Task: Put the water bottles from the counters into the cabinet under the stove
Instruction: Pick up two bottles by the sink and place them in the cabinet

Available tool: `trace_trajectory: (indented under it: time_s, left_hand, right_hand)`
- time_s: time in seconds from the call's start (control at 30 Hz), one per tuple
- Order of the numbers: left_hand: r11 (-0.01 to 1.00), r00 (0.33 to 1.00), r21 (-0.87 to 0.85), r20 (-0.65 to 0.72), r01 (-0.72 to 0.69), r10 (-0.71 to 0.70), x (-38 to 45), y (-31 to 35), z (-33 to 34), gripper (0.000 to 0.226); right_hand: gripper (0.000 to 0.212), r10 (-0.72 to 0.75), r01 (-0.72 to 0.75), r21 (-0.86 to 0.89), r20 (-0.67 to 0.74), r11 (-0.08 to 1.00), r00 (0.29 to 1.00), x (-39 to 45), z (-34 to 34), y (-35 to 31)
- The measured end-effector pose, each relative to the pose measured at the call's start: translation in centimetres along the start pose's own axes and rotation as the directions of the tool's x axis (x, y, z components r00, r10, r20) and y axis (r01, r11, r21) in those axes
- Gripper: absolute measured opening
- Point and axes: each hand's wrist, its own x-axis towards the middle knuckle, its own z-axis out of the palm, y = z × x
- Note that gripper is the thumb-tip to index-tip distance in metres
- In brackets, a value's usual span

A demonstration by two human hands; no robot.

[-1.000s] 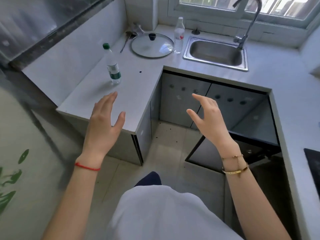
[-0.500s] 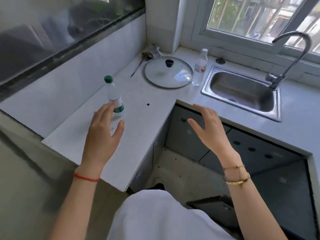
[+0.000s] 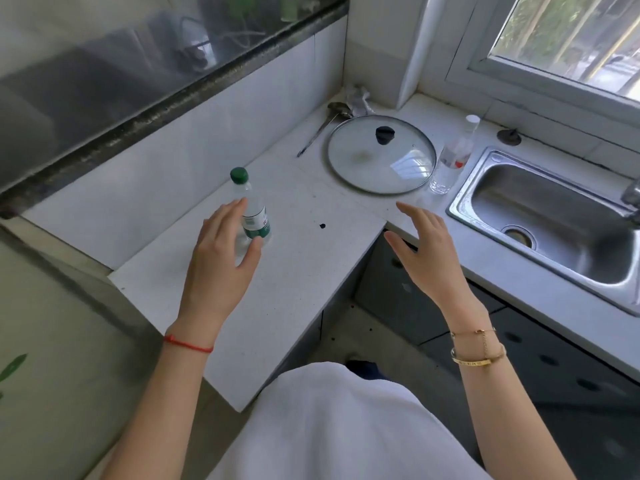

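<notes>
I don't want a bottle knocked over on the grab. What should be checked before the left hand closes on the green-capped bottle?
1. Green-capped bottle upright on the counter: ok.
2. Cap on: ok.
3. Left hand open, fingers spread by the bottle: ok.
4. Fingers already touching the bottle: cannot tell.
5. Right hand empty, free for the white-capped bottle: ok.
6. Glass lid and ladle clear of the reach: ok.

A clear green-capped bottle (image 3: 250, 209) with a green label stands upright just beyond the left hand (image 3: 216, 261), between its fingers and thumb. A clear white-capped bottle (image 3: 454, 155) stands upright well beyond the right hand (image 3: 427, 256).
</notes>
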Motion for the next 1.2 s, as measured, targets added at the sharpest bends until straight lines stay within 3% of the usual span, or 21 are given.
trace_trajectory:
  time_s: [0.37, 0.5, 0.63, 0.83, 1.0, 1.2]
  left_hand:
    - [0.989, 0.987, 0.03, -0.064, 0.146, -0.144, 6.0, -1.2, 4.0, 0.062]
    - [0.971, 0.973, 0.056, -0.025, 0.231, -0.23, 10.1, -1.9, 5.4, 0.067]
    - [0.947, 0.953, 0.142, 0.053, 0.288, -0.298, 13.0, -2.8, 6.4, 0.054]
    - [0.918, 0.931, 0.169, 0.004, 0.358, -0.364, 14.9, -4.0, 6.8, 0.033]
    - [0.954, 0.959, 0.109, 0.018, 0.281, -0.284, 15.1, -1.9, 7.4, 0.028]
    - [0.992, 0.993, 0.071, -0.053, 0.104, -0.101, 16.6, 3.1, 9.0, 0.032]
  right_hand:
    - [0.051, -0.038, 0.038, -0.012, 0.055, 0.999, 0.998, 4.0, -1.1, 2.7]
    - [0.05, -0.043, 0.043, 0.004, 0.066, 0.999, 0.997, 5.5, -1.4, 3.4]
    - [0.05, -0.054, 0.054, -0.002, 0.062, 0.999, 0.997, 6.9, -1.4, 4.1]
    - [0.051, -0.049, 0.05, -0.019, 0.068, 0.999, 0.996, 8.8, -1.6, 5.6]
    - [0.049, -0.049, 0.05, -0.049, 0.017, 0.998, 0.999, 11.1, -2.4, 7.3]
    - [0.047, -0.002, -0.012, -0.092, -0.153, 0.996, 0.988, 16.6, -4.8, 11.4]
